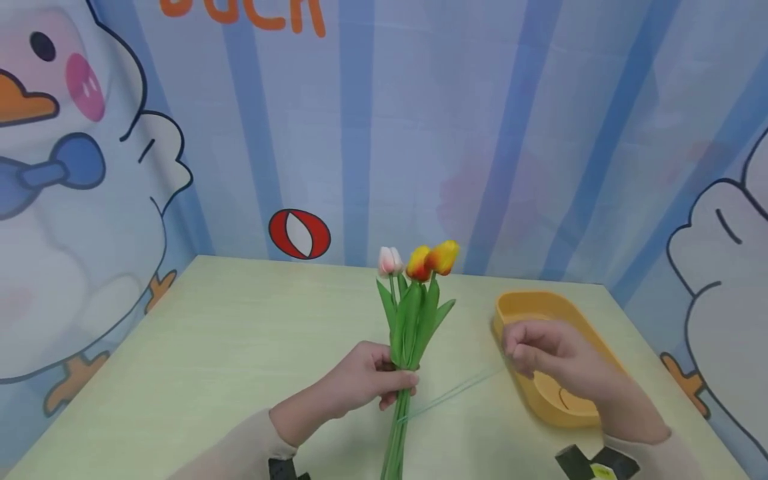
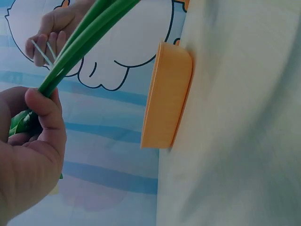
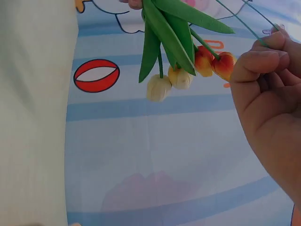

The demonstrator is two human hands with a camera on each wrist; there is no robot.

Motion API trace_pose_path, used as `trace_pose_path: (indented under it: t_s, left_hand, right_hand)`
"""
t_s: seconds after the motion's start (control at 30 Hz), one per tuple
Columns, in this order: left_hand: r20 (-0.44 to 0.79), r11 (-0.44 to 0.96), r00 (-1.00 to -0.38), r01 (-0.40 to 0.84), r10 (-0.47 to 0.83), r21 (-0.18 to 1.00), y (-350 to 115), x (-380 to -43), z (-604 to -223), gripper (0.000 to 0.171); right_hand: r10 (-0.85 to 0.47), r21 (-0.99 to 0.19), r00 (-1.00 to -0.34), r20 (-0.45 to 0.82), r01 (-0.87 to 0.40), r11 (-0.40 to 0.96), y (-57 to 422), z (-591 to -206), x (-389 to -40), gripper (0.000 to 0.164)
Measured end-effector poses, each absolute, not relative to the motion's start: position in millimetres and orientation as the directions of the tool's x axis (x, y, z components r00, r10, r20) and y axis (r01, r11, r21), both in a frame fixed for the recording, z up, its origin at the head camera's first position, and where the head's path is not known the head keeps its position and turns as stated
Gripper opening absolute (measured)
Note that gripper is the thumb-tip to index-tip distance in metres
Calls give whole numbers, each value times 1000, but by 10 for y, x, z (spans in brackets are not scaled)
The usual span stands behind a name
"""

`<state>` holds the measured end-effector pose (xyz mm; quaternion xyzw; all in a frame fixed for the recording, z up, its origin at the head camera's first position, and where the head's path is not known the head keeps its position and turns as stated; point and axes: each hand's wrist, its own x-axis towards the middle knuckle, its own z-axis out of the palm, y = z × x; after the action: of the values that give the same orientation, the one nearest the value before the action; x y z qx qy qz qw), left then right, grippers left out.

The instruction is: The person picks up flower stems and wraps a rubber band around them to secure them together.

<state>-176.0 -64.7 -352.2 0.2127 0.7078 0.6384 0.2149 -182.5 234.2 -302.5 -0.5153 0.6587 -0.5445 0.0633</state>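
My left hand [image 1: 375, 380] grips a bunch of artificial tulips [image 1: 414, 327] by the green stems, just under the leaves. The blossoms at the top are pale pink, cream and yellow-red. A thin light green string [image 1: 459, 387] runs as two strands from the stems, below the left hand, to my right hand [image 1: 555, 353]. The right hand pinches the string's far end between thumb and fingers, and the strands look taut. In the left wrist view, the strands meet the stems [image 2: 89, 42] above the thumb. The right wrist view shows several blossoms [image 3: 159, 88] hanging beside the leaves.
An orange-yellow plastic tray [image 1: 528, 300] stands on the right of the pale table [image 1: 270, 320], partly behind the right hand. A blue striped backdrop [image 1: 408, 133] with cartoon ducks rises at the table's back and sides. Both wrists carry dark camera mounts [image 1: 612, 460].
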Motion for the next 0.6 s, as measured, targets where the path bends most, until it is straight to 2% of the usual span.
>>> trace_pose_path:
  t_s: [0.03,0.17,0.3,0.47,0.5,0.6]
  left_hand:
    - [-27,105,-819,40,572,994,-685,-1773,-3510,19]
    - [-22,138,-831,66,556,988,-846,-1825,-3459,18]
    - [-21,153,-837,75,546,985,-1010,-1875,-3381,19]
    - [-20,148,-836,74,549,986,-1197,-1917,-3257,21]
    - [-23,140,-833,65,553,988,-1224,-1919,-3236,21]
    - [-27,67,-810,15,586,998,-1273,-1909,-3186,19]
  right_hand:
    - [-766,-784,-454,455,-613,-102,2359,-3007,-1807,29]
    - [-788,-764,-512,341,-639,85,2434,-2938,-1722,33]
    - [-783,-685,-523,337,-707,177,2505,-2907,-1656,35]
    - [-749,-482,-523,408,-820,310,2554,-2911,-1598,37]
    - [-739,-426,-513,437,-842,332,2553,-2924,-1598,37]
    - [-716,-268,-449,534,-893,361,2525,-2998,-1630,24]
